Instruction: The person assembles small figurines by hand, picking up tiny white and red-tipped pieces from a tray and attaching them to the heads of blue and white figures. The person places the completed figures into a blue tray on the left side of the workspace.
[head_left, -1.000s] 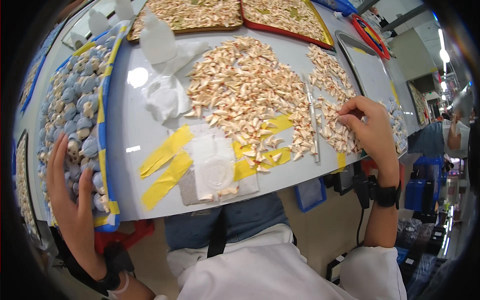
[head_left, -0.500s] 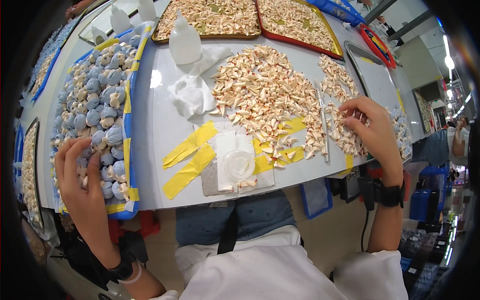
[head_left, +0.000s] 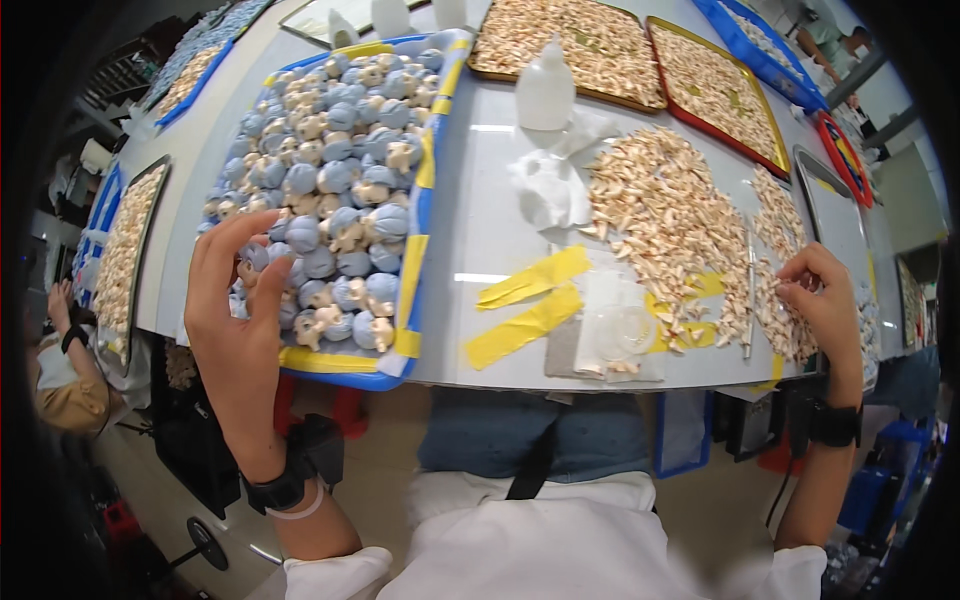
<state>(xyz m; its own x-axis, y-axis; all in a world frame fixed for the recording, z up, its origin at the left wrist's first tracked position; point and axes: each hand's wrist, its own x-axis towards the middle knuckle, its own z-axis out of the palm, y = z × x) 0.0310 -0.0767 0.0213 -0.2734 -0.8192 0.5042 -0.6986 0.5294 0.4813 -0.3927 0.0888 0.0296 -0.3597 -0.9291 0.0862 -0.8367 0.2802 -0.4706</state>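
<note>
At the left, my left hand (head_left: 235,300) reaches over a blue-rimmed tray (head_left: 412,300) edged with yellow tape. Small figurines with pale blue tops and cream bodies (head_left: 345,225) fill it. Thumb and index finger stand apart, curved around figurines; whether they touch one is unclear. My right hand (head_left: 825,305) is curled, thumb and index finger close together at a strip of small cream pointed pieces (head_left: 790,325). Anything between those fingertips is too small to make out. A thin metallic rod (head_left: 750,290) separates this strip from a larger heap of red-tipped pieces (head_left: 670,210).
White squeeze bottle (head_left: 546,92) and crumpled tissue (head_left: 550,190) stand behind yellow tape strips (head_left: 525,320). A small clear round dish (head_left: 628,330) sits near the front edge. Trays of cream pieces (head_left: 570,45) line the back. Another person's hand (head_left: 60,305) shows far left.
My view has swung left, so the table appears shifted right. My left hand stays over the figurine tray, its thumb and index finger apart. My right hand stays at the small pieces, its fingers more curled.
</note>
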